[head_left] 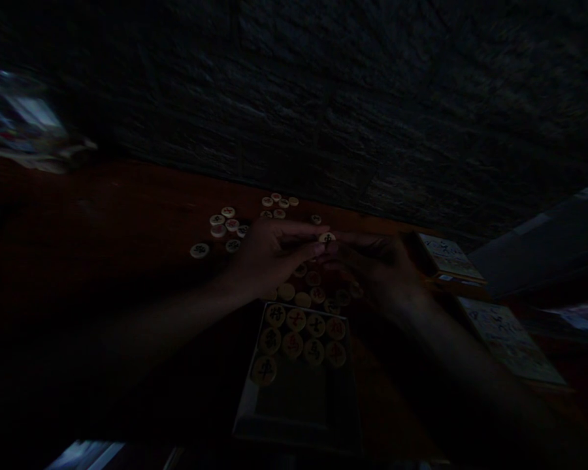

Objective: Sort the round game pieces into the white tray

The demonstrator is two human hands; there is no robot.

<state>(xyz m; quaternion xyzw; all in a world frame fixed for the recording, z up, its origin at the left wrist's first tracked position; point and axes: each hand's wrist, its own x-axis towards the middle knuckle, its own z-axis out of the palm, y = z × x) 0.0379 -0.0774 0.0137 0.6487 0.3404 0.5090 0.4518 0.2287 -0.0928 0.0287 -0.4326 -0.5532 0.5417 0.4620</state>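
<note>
Between both hands, beyond the box, a round xiangqi piece [327,239] with a dark character is held at the fingertips. My left hand [269,254] pinches its left side with thumb and finger. My right hand [379,261] meets it from the right, fingers closed at the piece, partly lost in shadow. Nearer me lies an open box [247,398] with rows of pieces in its far part, some with red characters and some with black; a black-character piece [264,370] starts the third row. Loose pieces [317,295] lie between the hands and the box.
More loose pieces [218,230] are scattered on the reddish wooden table [102,215] at the left and far side. Two flat illustrated boxes, one farther [451,256] and one nearer [512,339], lie at the right. A dark stone wall [294,98] rises behind. A clear container [27,124] stands far left.
</note>
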